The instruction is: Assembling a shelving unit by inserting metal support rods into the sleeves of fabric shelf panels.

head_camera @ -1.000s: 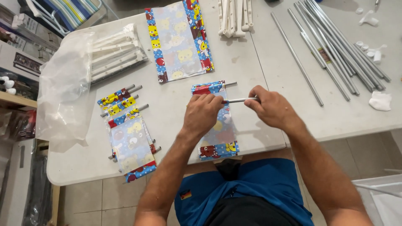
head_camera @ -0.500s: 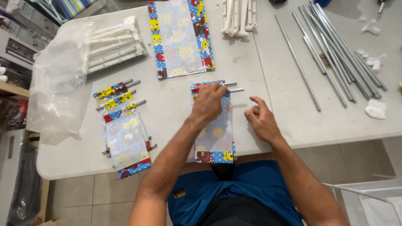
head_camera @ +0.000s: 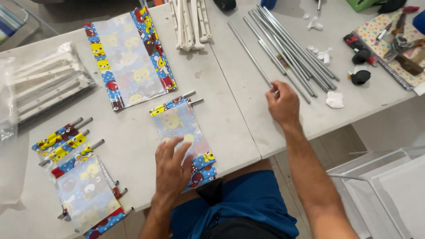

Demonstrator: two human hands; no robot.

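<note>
While the left hand [head_camera: 171, 170] lies flat, fingers spread, on the near end of the patterned fabric panel [head_camera: 183, 132], the right hand [head_camera: 283, 104] is out at the loose grey metal rod [head_camera: 251, 55] on the right-hand tabletop. Its fingers are curled loosely over the rod's near end; can't tell whether they actually pinch it or only touch.

Key geometry: the rod's long axis runs diagonally, far-left to near-right, so it extends up and away from the right fingertips. It lies just left of the bundle of similar rods [head_camera: 292, 48], slightly apart from it. Right hand is clearly the nearer one; left is well away across the table seam.

Panel: short, pale blue middle with cartoon prints, bright multicoloured hems, two rod tips [head_camera: 191, 97] sticking out of its far end. Long axis runs roughly away from the person, tilted slightly left. Rod itself: thin, straight, plain grey.
</note>
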